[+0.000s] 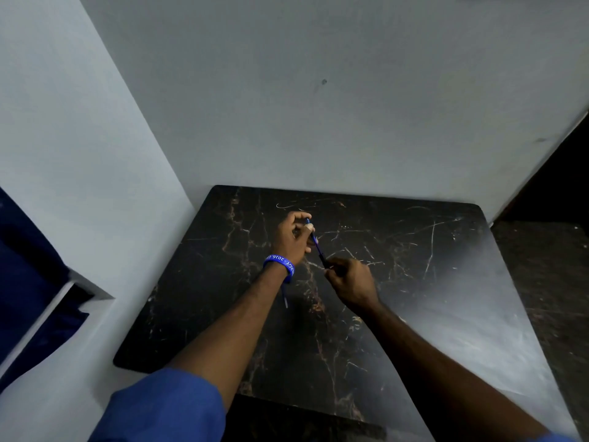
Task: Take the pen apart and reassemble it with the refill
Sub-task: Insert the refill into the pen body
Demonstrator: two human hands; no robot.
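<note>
A slim blue pen [317, 245] is held slantwise above the dark marble table [398, 250], between both hands. My left hand [291, 239], with a blue wristband, grips the pen's upper end with fingers and thumb. My right hand [349, 280] pinches the lower, darker end of the pen. Whether the pen's parts are joined or slightly apart is too small to tell. No separate refill shows on the table.
Pale walls close in behind the table [318, 122] and on the left [79, 154]. Dark blue fabric [28, 266] lies at the far left. A dark floor area [548, 282] lies right of the table's edge.
</note>
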